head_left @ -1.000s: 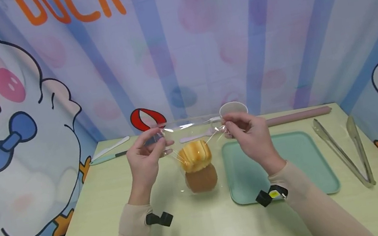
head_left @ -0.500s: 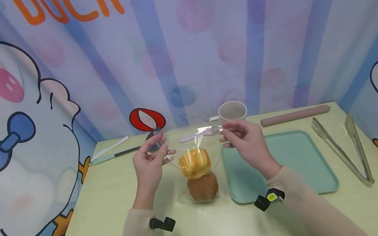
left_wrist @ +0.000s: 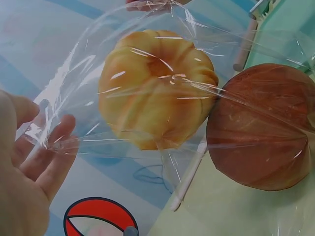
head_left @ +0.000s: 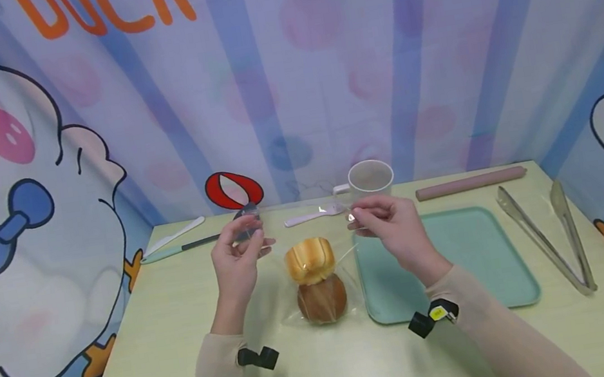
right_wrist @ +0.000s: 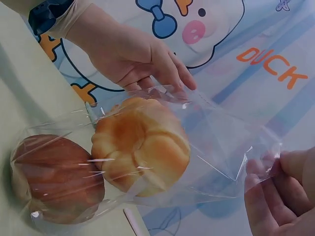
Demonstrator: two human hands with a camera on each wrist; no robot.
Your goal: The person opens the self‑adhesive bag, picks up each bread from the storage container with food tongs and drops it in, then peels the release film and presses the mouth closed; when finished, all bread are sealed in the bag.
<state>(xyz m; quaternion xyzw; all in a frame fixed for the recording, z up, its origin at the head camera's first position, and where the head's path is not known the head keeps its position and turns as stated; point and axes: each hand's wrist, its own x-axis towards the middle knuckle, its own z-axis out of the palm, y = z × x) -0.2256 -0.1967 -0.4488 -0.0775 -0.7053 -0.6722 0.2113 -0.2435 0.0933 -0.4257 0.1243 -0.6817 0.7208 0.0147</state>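
Note:
A clear plastic bag point(right_wrist: 221, 157) hangs between my two hands. Inside it, a golden fluted bread point(head_left: 310, 260) sits at the upper end, touching a round brown bun point(head_left: 323, 301) at the bottom. My left hand point(head_left: 235, 257) pinches the left side of the bag's top edge between thumb and fingers. On the other side, my right hand point(head_left: 392, 227) pinches the top edge's right corner. Both wrist views show the film stretched between the hands, with the breads below it. Whether the bag's bottom touches the table cannot be told.
A green tray point(head_left: 477, 260) lies to the right, with metal tongs point(head_left: 547, 243) beyond it. Along the back are a white mug point(head_left: 371, 179), a pink rod point(head_left: 471, 183), a lilac fork point(head_left: 312, 216), a white knife point(head_left: 175, 235) and a green-handled dark utensil point(head_left: 171, 251).
Both hands have drawn slightly closer together and come down a little. The bag with the two breads has shifted nearer to me, and the mug's handle now shows.

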